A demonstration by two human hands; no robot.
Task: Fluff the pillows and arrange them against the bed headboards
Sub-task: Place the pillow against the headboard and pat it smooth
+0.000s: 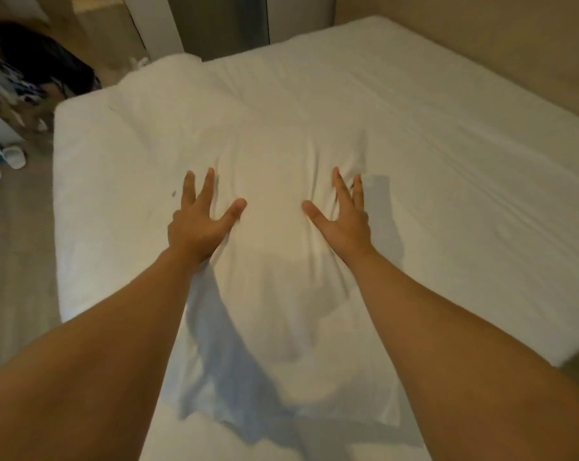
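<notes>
A white pillow (pixel 274 261) lies lengthwise on the white bed (pixel 447 161), running from near me toward the middle. My left hand (pixel 201 214) presses flat against the pillow's left side with fingers spread. Pressing on the pillow's right side, my right hand (pixel 344 214) also has its fingers spread, and the fabric creases around it. Neither hand grips anything. Another white pillow or bunched bedding (pixel 168 78) sits at the bed's far left corner. No headboard can be made out.
A beige wall (pixel 481 44) runs along the bed's right side. On the floor at left are white slippers (pixel 13 156) and a dark pile of clothes and bags (pixel 32 68). A doorway or closet panel (pixel 221 21) stands beyond the bed.
</notes>
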